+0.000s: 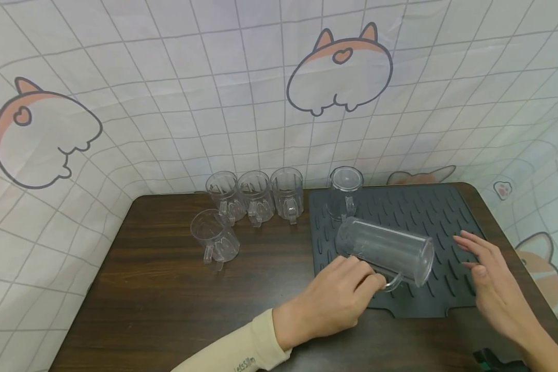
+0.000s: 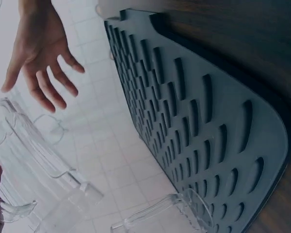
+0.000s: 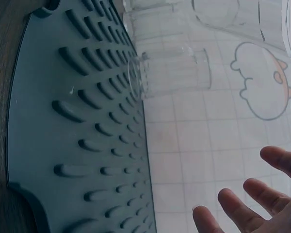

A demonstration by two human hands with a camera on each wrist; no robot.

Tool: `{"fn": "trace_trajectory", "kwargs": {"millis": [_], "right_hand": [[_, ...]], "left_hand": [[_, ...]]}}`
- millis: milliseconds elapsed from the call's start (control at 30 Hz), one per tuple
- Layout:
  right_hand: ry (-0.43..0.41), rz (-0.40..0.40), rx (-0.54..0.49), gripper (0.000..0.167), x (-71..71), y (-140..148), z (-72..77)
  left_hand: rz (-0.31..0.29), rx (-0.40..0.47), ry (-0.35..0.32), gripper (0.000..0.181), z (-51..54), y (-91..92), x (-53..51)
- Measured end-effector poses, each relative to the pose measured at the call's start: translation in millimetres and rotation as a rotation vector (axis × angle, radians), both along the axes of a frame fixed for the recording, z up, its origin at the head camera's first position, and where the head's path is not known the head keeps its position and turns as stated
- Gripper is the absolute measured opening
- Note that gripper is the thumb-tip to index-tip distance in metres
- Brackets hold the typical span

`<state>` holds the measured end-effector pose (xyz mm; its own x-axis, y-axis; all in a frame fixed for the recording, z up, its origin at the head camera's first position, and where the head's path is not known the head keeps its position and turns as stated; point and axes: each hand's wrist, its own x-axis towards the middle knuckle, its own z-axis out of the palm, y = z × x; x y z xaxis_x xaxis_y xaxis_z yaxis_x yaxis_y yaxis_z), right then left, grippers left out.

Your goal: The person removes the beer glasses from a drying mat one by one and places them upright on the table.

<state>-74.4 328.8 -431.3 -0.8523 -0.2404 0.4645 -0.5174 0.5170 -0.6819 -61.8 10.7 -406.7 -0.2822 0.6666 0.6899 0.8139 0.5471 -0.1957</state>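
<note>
My left hand [image 1: 332,299] grips the handle of a tall clear mug [image 1: 388,248]. The mug lies on its side in the air above a dark ridged drying mat [image 1: 437,217], its base toward the right. Off the mug's base end, my right hand [image 1: 497,284] hovers near the mat's right edge, fingers spread and touching nothing. In the right wrist view its fingers [image 3: 266,196] are loosely extended. Another clear mug [image 1: 345,194] stands upside down at the mat's back left corner.
Left of the mat, three clear mugs [image 1: 287,194] stand upright in a row near the tiled-pattern wall cloth [image 1: 242,103]. One more mug [image 1: 215,235] stands in front of them on the dark wooden table [image 1: 167,289]. A black object [image 1: 497,359] lies at the bottom right.
</note>
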Motion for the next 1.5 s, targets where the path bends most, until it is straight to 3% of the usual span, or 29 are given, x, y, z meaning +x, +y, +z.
{"fn": "trace_trajectory", "kwargs": {"millis": [267,433,567,733,867,1100,1300,1500], "right_hand": [[-0.010,0.049,-0.058,0.052,1.7,-11,-3.3],[-0.053,0.055,-0.063,0.050,3.8,-17,-3.2],[-0.079,0.105,-0.079,0.051,2.0,-24,-2.6],[-0.096,0.138,-0.113,0.054,0.6,-36,-2.6],[-0.112,0.134,-0.129,0.052,1.4,-47,-2.9],[-0.167,0.164,-0.249,0.050,1.8,-62,-10.0],[-0.218,0.196,-0.368,0.050,1.8,-69,-14.4],[-0.253,0.170,-0.404,0.043,3.2,-75,-19.3]], "left_hand": [[0.074,-0.028,0.185,0.014,5.1,2.2,10.2],[0.095,-0.043,0.207,0.011,9.5,1.6,17.1],[0.105,-0.061,0.221,0.015,13.7,0.0,19.9],[0.125,-0.091,0.199,0.025,12.3,-1.4,21.5],[0.146,-0.119,0.149,0.022,0.7,-1.9,21.3],[0.153,-0.154,0.066,0.018,-10.8,-3.8,23.1],[0.156,-0.172,0.051,0.018,-16.7,-3.3,23.2],[0.156,-0.182,0.045,0.022,-22.6,-1.9,23.5]]}}
